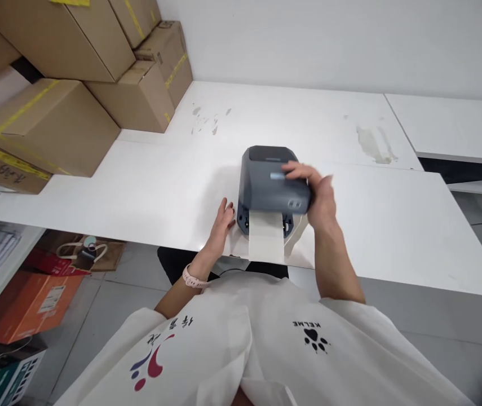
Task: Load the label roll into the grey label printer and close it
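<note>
A dark grey label printer point(266, 175) stands near the front edge of the white table, its lid tilted up at the near side. A strip of blank white label paper point(266, 237) runs out from under the lid toward me and past the table edge. My right hand point(319, 194) grips the lid at its right side, fingers across the top; the lid is slightly blurred. Just left of the printer base, my left hand point(222, 223) is held upright with its fingers stretched and holding nothing. Parts of the base's dark inner rim show on both sides of the paper.
Cardboard boxes point(54, 124) with yellow tape are stacked at the left end of the white table point(160, 186). An orange box point(29, 304) and a bag point(84, 254) are on the floor at left. A shelf unit point(477, 169) adjoins at right.
</note>
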`<state>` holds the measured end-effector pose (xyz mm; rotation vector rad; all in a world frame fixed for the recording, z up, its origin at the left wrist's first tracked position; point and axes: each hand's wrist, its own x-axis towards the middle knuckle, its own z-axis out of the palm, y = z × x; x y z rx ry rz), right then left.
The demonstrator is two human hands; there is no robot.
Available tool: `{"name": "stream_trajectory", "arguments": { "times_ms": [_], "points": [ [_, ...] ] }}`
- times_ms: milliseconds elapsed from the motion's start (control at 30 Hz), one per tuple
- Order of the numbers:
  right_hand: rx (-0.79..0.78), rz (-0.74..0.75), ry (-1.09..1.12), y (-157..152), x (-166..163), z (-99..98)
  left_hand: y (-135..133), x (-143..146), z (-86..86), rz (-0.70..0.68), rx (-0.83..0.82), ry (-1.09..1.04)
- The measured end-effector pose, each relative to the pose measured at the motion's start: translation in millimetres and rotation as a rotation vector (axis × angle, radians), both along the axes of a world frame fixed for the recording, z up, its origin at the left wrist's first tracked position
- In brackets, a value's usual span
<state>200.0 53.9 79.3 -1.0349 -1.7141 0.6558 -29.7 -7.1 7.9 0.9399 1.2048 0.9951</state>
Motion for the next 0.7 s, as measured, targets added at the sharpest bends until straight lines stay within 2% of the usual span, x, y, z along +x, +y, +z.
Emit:
{"name": "stream_trajectory", "arguments": {
  "times_ms": [100,267,533,700],
  "points": [
    [0.012,-0.056,-0.149,-34,-8,-25.0,7,5,9.5,0.017,0.025,0.038],
    [-0.047,-0.174,-0.209,-49,-16,-44.1,15,23,21.0,-0.039,0.038,0.028],
    [0.059,-0.149,-0.247,-51,-14,-62.1,11,24,-7.9,0.027,0.146,0.046],
    [0.029,-0.178,-0.297,-48,-12,-67.7,14,27,-9.4,0.064,0.222,0.078]
  ]
}}
